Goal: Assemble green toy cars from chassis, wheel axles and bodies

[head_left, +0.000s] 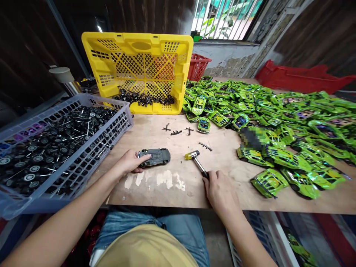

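Observation:
My left hand (131, 161) grips the rear end of a grey toy car chassis (156, 156) lying upside down on the wooden table (172, 193). My right hand (221, 191) is closed round the black handle of a small hammer (196, 160). The hammer's yellow and silver head rests on the table just right of the chassis. A few small black plastic parts (178, 131) lie loose beyond the chassis.
A lilac basket (69, 163) full of black wheels and axles sits at the left. A yellow crate (139, 70), tipped on its side, holds black parts at the back. Many green toy cars (278, 122) cover the right half. Red crates (300, 78) stand behind.

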Demonstrator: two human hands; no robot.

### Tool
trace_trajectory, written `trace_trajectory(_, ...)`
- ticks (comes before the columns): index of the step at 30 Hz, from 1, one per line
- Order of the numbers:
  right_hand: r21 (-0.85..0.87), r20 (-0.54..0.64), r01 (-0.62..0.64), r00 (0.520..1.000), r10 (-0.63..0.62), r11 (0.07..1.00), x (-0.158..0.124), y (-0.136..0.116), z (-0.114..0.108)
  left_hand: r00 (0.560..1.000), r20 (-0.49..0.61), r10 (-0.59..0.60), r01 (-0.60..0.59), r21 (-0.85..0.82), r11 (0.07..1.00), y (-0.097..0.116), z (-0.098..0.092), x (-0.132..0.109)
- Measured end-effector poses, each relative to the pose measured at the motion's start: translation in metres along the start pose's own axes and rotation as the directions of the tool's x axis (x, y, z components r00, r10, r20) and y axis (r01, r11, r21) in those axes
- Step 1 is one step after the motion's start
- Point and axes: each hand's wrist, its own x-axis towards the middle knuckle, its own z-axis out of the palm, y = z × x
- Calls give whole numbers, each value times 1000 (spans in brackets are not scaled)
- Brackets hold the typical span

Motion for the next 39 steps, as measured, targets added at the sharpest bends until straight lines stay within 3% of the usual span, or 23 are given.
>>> trace_trajectory(3, 238, -9, 16, 1000, -14, 971, -3, -5, -20, 997, 47, -64, 62, 45, 997, 0, 3, -1)
trace_trajectory(7, 570, -209, 168, 976, -56, 805, -9, -28, -37, 995, 2, -97, 97, -10, 995, 4, 6, -5)
trace_trajectory(9, 568, -248, 221, 964, -91, 793, -12, -41, -27, 994, -11, -109, 109, -29, 994, 4, 8, -4)
trace_trajectory(13, 429, 5, 201, 974, -225, 881, 2, -54, -12, 991, -16, -133, 132, -44, 990, 3, 9, 0)
trace_trajectory(14, 431, 5, 190, 977, -213, 882, 9, -54, -15, 991, -15, -135, 135, -42, 990, 2, 8, 1)
trace_trajectory(18, 519, -232, 203, 968, -92, 831, 33, -58, -28, 993, -4, -121, 120, -46, 992, 3, 7, 3)
trace_trajectory(20, 472, -143, 202, 978, -152, 858, 38, -61, -21, 994, -2, -113, 113, -53, 992, 4, 7, 2)
trace_trajectory(23, 344, 120, 153, 971, -205, 926, 42, -60, -2, 991, 3, -133, 133, -71, 989, 7, 6, -1)
trace_trajectory(26, 285, 153, 81, 980, -129, 955, 42, -51, 6, 982, 27, -187, 189, -118, 975, 10, 7, -5)
trace_trajectory(29, 414, 121, 64, 985, -125, 908, 38, -48, 2, 973, 77, -219, 230, -200, 952, 13, 11, -11)
trace_trajectory(33, 610, 106, 96, 974, -202, 786, 36, -66, -1, 962, 200, -185, 234, -257, 938, 14, 17, -22)
trace_trajectory(36, 536, 151, 160, 948, -280, 829, 44, -80, -4, 969, 208, -134, 152, -72, 986, 8, 15, -30)
trace_trajectory(38, 411, 190, 219, 929, -318, 885, 52, -83, -10, 994, 93, 62, -72, 117, 991, 0, 10, -34)
trace_trajectory(39, 348, 200, 248, 923, -330, 904, 57, -83, -14, 973, 36, 229, -231, 201, 952, -5, 7, -36)
